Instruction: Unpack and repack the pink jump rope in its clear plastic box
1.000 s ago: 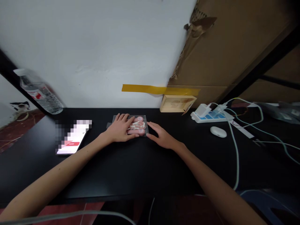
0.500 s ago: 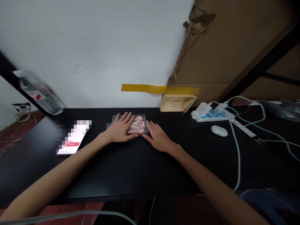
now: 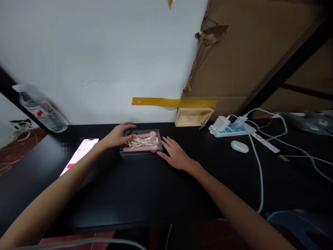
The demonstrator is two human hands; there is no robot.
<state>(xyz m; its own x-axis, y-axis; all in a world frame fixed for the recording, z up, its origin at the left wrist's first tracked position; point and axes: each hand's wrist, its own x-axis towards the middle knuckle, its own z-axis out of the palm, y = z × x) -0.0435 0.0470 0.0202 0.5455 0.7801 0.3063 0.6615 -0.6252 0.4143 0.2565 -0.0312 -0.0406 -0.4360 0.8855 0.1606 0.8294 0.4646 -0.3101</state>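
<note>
A clear plastic box (image 3: pixel 143 152) lies flat on the black table, with pink pieces and small white-and-pink sticks (image 3: pixel 145 141) showing inside. My left hand (image 3: pixel 118 135) is over the box's upper left end, thumb across its top and fingers reaching past its far corner. Its thumb and fingers are apart. At the opposite end rests my right hand (image 3: pixel 175 152), palm down and fingers stretched out. Those fingertips are at the box's right edge; whether they press on it I cannot tell.
A lit phone (image 3: pixel 80 152) lies left, partly behind my left forearm. A water bottle (image 3: pixel 43 109) stands at far left. Along the back are a shallow wooden tray (image 3: pixel 194 117) and a power strip (image 3: pixel 231 130) with cables. A white earbud case (image 3: pixel 239 146) sits nearby.
My left hand has slid left off the box's middle to its left end, uncovering more of the contents. My right hand stays at the right end. The view has shifted slightly.
</note>
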